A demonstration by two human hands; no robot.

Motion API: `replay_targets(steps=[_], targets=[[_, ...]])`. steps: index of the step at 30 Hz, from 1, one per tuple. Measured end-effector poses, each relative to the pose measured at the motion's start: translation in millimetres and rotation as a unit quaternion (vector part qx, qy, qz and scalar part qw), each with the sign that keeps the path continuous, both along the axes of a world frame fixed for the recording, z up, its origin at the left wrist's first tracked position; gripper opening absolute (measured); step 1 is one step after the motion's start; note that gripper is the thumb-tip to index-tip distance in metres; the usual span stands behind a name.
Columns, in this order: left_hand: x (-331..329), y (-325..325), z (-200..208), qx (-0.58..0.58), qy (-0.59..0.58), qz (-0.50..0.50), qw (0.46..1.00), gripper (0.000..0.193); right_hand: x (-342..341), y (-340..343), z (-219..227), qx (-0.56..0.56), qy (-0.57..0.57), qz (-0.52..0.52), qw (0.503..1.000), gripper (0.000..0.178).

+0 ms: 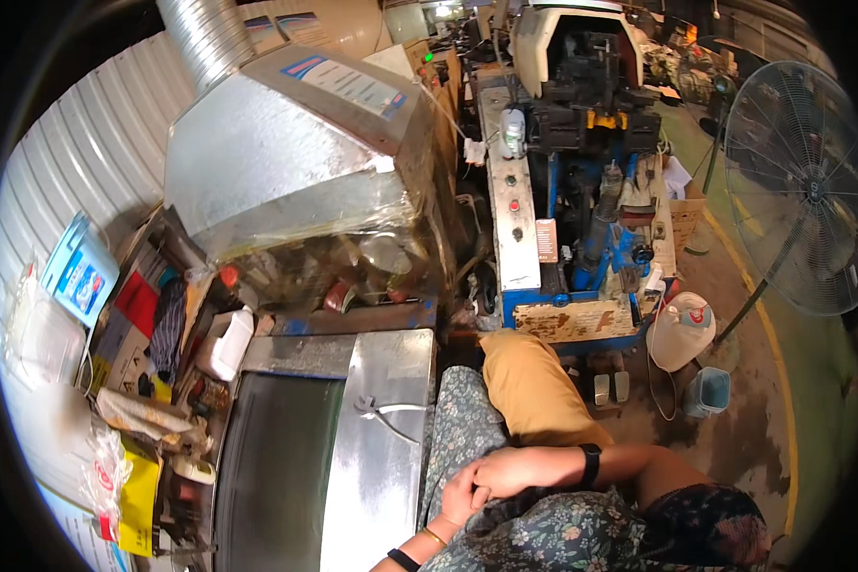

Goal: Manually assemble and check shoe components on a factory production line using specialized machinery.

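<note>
My left hand (459,498) and my right hand (501,473) are clasped together over a dark floral apron (562,526). The fingers of both are closed, and no tool shows in them; where they overlap, the fingertips are partly hidden. To the left of my lap is a bare metal plate (372,505), with metal pliers (383,411) lying on it. Beside the plate runs a dark belt-like surface (278,467). Ahead of my hands, a leg in tan trousers (539,386) reaches forward.
A metal hood (286,143) with a duct covers the far left. Ahead stands a blue-framed machine (591,329) with buttons. On the right are a large fan (799,191), a white jug (682,332) and a blue bucket (707,392). A white bottle (226,345) sits by cluttered shelves.
</note>
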State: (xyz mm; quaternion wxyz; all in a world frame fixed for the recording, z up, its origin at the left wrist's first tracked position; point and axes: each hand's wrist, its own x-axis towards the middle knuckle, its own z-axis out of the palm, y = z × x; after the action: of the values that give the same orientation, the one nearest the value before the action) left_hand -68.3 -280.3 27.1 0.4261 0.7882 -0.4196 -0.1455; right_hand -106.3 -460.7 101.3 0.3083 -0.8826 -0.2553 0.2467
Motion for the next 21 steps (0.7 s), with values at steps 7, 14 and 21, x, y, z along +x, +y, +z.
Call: replay_targets(steps=[7, 14, 21], targets=[[24.1, -1.2, -71.6, 0.049, -0.057, -0.019, 0.997, 0.044, 9.2, -8.0, 23.0, 0.069, -0.129, -0.060, 0.987, 0.019], [45.0, -12.9, -98.3, 0.074, -0.033, -0.099, 0.992, 0.041, 30.5, -26.8, 8.1, 0.020, 0.004, -0.080, 0.997, 0.033], [138.1, -83.8, 3.2, 0.032, -0.025, -0.169, 0.985, 0.038, 41.9, -32.4, 28.4, 0.118, 0.021, -0.059, 0.991, 0.032]])
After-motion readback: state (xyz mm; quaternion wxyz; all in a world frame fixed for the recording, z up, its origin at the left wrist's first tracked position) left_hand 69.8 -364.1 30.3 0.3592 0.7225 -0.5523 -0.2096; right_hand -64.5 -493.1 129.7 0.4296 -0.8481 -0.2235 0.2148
